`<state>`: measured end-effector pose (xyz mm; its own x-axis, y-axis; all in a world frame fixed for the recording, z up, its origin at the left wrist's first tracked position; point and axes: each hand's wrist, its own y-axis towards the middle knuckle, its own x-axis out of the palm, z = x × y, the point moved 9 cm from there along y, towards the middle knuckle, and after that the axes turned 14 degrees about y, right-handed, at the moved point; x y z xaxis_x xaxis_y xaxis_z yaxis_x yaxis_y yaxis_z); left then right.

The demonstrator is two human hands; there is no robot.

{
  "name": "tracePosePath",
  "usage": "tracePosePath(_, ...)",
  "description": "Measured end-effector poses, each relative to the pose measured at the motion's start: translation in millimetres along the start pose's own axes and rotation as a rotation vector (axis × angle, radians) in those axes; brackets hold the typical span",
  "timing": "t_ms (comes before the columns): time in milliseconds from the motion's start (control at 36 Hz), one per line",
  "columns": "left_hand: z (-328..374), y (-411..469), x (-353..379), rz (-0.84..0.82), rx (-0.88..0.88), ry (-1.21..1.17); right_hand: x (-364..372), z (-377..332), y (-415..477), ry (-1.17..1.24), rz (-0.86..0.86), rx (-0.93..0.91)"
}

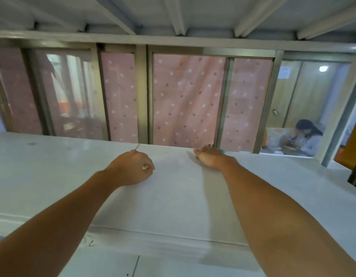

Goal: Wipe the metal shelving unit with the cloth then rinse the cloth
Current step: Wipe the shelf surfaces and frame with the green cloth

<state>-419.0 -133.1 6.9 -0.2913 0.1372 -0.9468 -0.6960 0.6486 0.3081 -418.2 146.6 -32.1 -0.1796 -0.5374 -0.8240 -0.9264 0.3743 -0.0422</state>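
Observation:
Both my arms reach across a pale grey metal shelf point(63, 172) of the shelving unit, with another shelf's ribbed underside point(173, 15) overhead. My right hand point(212, 157) lies at the shelf's far edge, pressed down on a green cloth point(222, 151). Only a small sliver of the cloth shows past the fingers, the rest is hidden under the hand. My left hand point(133, 168) rests on the shelf as a closed fist, a little nearer and to the left, with nothing visible in it.
Behind the shelf stands a window frame point(143, 92) with a pink dotted curtain point(185, 100). Through the right pane a person point(307, 136) sits at a table. The shelf's front lip point(153, 236) runs across below my forearms.

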Motion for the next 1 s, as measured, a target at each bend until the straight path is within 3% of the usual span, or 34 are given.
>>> tracePosePath(333, -97, -47, -12, 0.069, -0.087, 0.004, 50, -80, -2, 0.078, 0.014, -0.019)
tracePosePath(528, -157, -59, -16, 0.166, -0.174, -0.138, 78, -127, -2, 0.162, 0.027, 0.013)
tracePosePath(778, -217, -85, -9, 0.062, -0.188, -0.023, 125, -196, 8, 0.263, 0.008, 0.008)
tracePosePath(1000, -253, -109, -5, 0.077, -0.19, -0.022, 152, -237, 11, 0.292, 0.012, 0.018)
